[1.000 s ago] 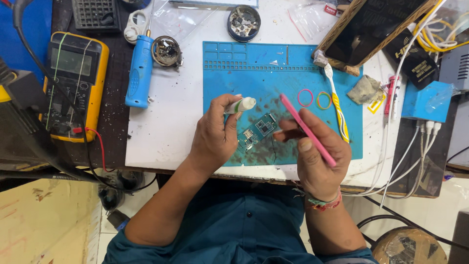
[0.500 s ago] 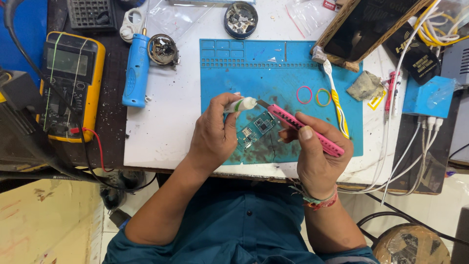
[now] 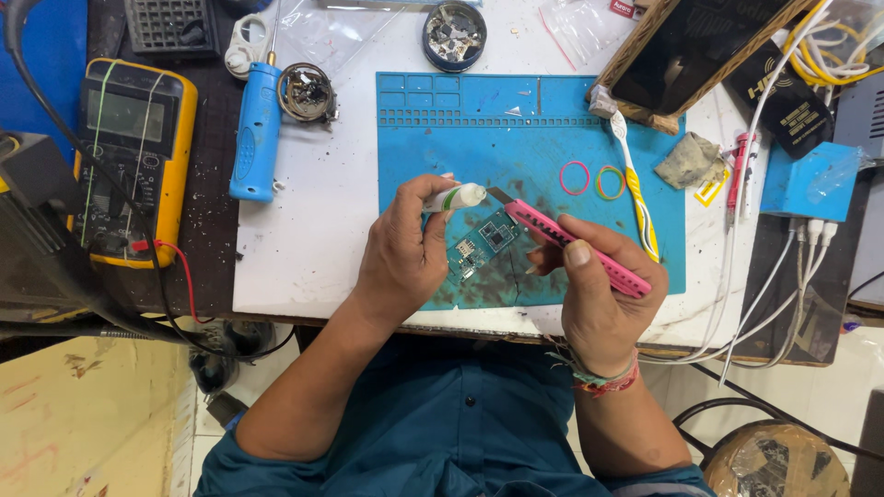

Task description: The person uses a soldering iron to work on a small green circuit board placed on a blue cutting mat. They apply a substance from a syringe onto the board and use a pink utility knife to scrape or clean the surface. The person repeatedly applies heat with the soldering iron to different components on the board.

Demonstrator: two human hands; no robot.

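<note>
While the left hand (image 3: pixel 405 248) is clamped around a small white tube (image 3: pixel 455 196), its nozzle end pointing right, the right hand (image 3: pixel 594 294) is closed on a pink utility knife (image 3: pixel 575 247) whose short blade tip sits just beside the tube's end, almost touching it. Both hands hover over a blue work mat (image 3: pixel 433 120), close together but not in contact, and right under them lies a small blue circuit board (image 3: pixel 488 239) flat on the mat's stained lower part. Further right on the mat lie a pink ring (image 3: pixel 575 177) and a multicoloured ring (image 3: pixel 609 182), and a yellow-and-white toothbrush (image 3: pixel 635 193) lies just beside them, running down toward the knife hand. To the left, off the mat, lie a blue-handled tool (image 3: pixel 254 133) and a yellow multimeter (image 3: pixel 129 161) with a red lead trailing off it. My judgement is that the chief danger is the blade: it points toward the left thumb and fingers that pinch the tube, so a slip off the smooth, rounded nozzle could carry the edge into them. Too hard a squeeze by the left hand could also push the contents out over the board lying directly below. Cables (image 3: pixel 773 276) hang at the right edge of the table near the knife arm's elbow side, and a snag there could jog the cutting hand.
</note>
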